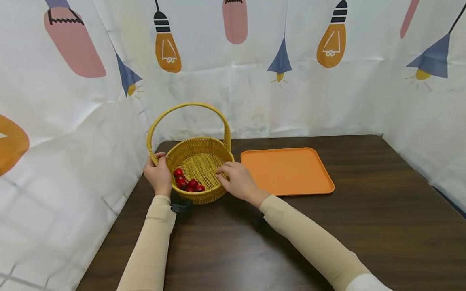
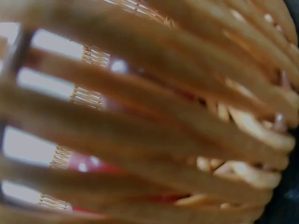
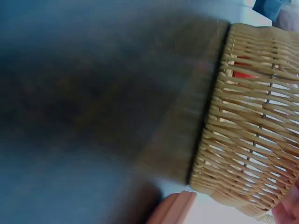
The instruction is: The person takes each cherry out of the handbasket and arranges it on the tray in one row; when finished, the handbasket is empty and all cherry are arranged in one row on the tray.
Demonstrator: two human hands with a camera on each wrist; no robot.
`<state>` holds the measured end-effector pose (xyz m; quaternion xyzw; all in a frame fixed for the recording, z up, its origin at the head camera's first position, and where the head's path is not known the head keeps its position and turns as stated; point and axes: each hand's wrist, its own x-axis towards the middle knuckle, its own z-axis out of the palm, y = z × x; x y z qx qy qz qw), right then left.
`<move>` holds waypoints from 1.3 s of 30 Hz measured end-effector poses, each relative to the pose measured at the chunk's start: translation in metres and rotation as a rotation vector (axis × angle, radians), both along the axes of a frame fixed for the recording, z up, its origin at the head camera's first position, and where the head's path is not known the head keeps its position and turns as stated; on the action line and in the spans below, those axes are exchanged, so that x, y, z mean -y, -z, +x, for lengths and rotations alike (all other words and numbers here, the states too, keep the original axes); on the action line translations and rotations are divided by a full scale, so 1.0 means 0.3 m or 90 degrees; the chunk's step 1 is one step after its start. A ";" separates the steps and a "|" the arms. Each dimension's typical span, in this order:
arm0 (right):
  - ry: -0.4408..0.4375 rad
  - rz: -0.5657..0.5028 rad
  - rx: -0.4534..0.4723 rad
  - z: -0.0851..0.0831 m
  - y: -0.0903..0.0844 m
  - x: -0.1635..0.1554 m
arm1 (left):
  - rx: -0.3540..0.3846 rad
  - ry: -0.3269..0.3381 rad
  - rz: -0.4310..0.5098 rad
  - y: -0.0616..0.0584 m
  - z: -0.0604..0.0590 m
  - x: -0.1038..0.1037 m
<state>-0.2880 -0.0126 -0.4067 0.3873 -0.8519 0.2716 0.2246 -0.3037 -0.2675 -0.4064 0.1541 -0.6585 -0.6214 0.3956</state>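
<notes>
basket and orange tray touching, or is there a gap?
Apart. The head view shows a strip of dark table between the basket rim and the near edge of the orange tray.

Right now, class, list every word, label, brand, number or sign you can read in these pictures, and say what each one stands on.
There are none to read.
The white backdrop cloth carries only drawn light bulbs and lamps, no lettering.
The yellow woven wicker basket, the flat orange plastic tray and the dark brown wooden table show no label or number.
Both wrist views are blurred.
</notes>
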 end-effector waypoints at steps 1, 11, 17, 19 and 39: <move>-0.007 -0.004 0.029 -0.003 -0.009 0.004 | 0.013 0.006 0.008 -0.003 -0.002 -0.003; -0.028 0.133 0.267 -0.030 -0.108 0.086 | 0.077 0.027 -0.003 -0.010 -0.033 -0.030; -0.021 0.201 0.340 -0.074 -0.114 0.118 | 0.080 0.020 -0.012 -0.014 -0.031 -0.045; -0.004 0.219 0.354 -0.086 -0.114 0.131 | 0.081 0.015 -0.019 -0.016 -0.030 -0.044; -0.121 0.297 0.381 -0.102 -0.076 0.216 | 0.105 -0.007 -0.026 0.022 0.026 -0.011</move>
